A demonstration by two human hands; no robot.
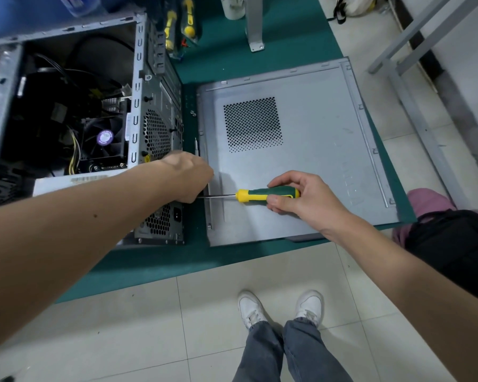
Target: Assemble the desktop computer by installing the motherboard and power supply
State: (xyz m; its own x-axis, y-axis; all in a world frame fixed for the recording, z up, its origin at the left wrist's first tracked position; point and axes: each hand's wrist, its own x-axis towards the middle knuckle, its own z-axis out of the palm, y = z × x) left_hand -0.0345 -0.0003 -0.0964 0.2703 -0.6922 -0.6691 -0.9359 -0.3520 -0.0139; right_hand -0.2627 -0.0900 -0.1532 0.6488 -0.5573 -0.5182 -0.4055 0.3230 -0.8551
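Observation:
An open grey computer case point(138, 86) lies on the green mat, with the motherboard and its purple-labelled CPU fan point(104, 138) inside. The power supply point(160, 220) sits at the case's near rear corner, its mesh grille and socket facing right. My right hand point(295, 199) grips the green and yellow handle of a screwdriver point(265, 194), held level with the shaft pointing left at the case's rear. My left hand point(189, 177) is curled at the shaft's tip against the rear panel; what its fingers hold is hidden.
The case's grey side panel point(315, 139) lies flat on the green mat point(232, 59) to the right. More yellow-handled tools point(177, 26) lie at the back. A metal table leg point(254, 23) stands behind. White-tiled floor, my shoes and a black bag point(453, 244) are nearby.

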